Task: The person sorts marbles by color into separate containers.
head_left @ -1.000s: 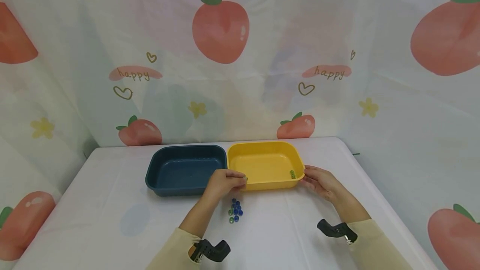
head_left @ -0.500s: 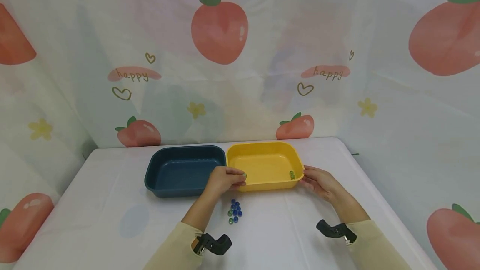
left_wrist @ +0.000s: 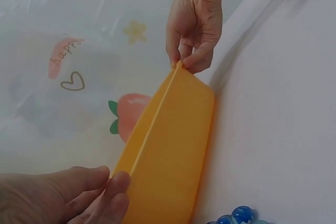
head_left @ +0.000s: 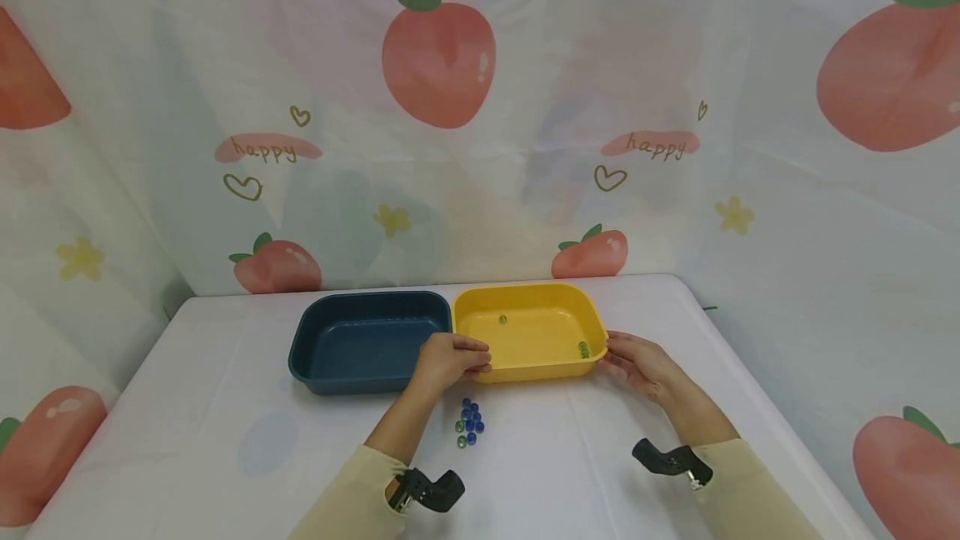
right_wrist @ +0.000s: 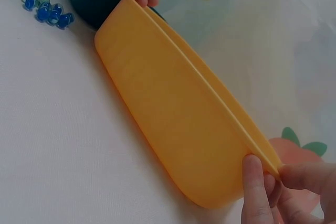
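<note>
In the head view, a yellow plastic tray point(head_left: 525, 372) stands with a loose green marble point(head_left: 502, 319) on its floor and a few green marbles point(head_left: 583, 350) at its right end. My left hand point(head_left: 448, 361) is at the front left corner. Seen from the left wrist, its thumb and fingers point(left_wrist: 119, 183) pinch the tray's rim. On the opposite end, my right hand point(head_left: 641, 363) grips the right corner, thumb on one side of the rim and fingers point(right_wrist: 253, 169) against the outer wall.
A dark blue tray point(head_left: 367, 384) stands directly left of the yellow one. In front of the trays, several blue marbles point(head_left: 477, 417) and a couple of green marbles point(head_left: 461, 442) lie grouped on the white-covered table point(head_left: 562, 465). A printed cloth wall point(head_left: 510, 207) rises behind.
A green marble that was at my left fingertips has dropped into the yellow tray and now lies toward its back left. Both hands stay at the tray's corners.
</note>
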`<state>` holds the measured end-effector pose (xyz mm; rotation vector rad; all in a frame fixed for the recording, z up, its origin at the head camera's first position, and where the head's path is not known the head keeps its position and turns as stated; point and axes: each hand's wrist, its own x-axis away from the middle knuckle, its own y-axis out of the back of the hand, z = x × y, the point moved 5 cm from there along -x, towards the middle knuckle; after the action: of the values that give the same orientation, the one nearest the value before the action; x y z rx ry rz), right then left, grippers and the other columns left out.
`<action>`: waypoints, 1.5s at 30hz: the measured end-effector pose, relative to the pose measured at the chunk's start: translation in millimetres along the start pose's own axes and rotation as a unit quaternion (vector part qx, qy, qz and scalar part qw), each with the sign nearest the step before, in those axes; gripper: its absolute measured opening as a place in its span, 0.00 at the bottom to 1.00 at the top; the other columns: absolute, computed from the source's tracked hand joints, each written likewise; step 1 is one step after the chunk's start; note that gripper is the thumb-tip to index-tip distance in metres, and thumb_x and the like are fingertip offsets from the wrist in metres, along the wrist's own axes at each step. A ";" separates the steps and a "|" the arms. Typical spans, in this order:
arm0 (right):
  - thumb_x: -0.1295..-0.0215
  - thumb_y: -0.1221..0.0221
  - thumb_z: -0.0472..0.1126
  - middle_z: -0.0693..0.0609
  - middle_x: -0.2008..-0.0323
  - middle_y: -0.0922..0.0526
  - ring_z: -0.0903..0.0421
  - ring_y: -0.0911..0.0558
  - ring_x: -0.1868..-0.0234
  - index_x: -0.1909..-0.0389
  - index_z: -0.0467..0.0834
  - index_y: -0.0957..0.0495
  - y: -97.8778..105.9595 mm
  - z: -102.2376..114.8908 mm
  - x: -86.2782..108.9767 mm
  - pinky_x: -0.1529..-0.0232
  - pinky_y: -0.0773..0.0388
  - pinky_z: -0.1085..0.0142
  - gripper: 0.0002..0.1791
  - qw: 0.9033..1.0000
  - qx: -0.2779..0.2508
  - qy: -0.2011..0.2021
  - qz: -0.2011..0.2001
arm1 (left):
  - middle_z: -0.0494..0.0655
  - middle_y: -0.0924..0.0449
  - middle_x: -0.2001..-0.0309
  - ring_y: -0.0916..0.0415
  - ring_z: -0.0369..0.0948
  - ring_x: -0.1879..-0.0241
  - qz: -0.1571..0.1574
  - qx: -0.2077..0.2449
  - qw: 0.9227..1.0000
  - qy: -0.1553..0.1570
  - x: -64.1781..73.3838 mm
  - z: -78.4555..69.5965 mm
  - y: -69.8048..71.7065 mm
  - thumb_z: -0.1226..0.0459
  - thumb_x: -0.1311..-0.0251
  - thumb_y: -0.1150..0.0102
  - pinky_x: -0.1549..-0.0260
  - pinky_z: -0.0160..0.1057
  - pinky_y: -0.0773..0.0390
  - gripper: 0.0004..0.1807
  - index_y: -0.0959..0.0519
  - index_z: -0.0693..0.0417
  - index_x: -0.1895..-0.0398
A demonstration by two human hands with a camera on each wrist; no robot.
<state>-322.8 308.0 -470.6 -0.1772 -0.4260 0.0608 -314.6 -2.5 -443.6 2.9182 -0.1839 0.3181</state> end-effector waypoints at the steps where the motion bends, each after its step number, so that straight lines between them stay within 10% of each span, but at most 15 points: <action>1: 0.23 0.52 0.37 0.50 0.52 0.22 0.59 0.18 0.54 0.25 0.32 0.52 -0.2 0.1 0.1 0.47 0.19 0.67 0.32 1.000 0.000 0.000 0.000 | 0.55 0.12 0.67 0.13 0.43 0.68 0.000 0.000 1.000 0.000 0.2 0.5 0.0 0.70 0.42 0.33 0.59 0.44 0.15 0.10 0.15 0.67 0.58; 23: 0.23 0.52 0.38 0.52 0.53 0.21 0.59 0.18 0.54 0.25 0.33 0.52 0.7 0.7 1.1 0.46 0.20 0.67 0.33 1.000 -0.015 -0.007 0.010 | 0.51 0.12 0.69 0.13 0.47 0.64 -0.003 -0.027 1.000 -0.005 8.5 2.8 3.1 0.65 0.44 0.30 0.59 0.43 0.14 0.10 0.14 0.61 0.60; 45: 0.24 0.52 0.37 0.52 0.53 0.21 0.59 0.18 0.54 0.25 0.31 0.52 -1.0 1.7 1.8 0.46 0.19 0.67 0.33 1.000 -0.012 0.001 0.020 | 0.51 0.13 0.65 0.14 0.40 0.67 0.019 0.001 0.999 0.028 41.0 37.6 23.9 0.64 0.41 0.32 0.64 0.36 0.14 0.13 0.15 0.63 0.57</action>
<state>-321.8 307.5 -468.1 -0.2095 -0.4213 0.0957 -270.8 -37.8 -465.9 2.9073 -0.2322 0.4053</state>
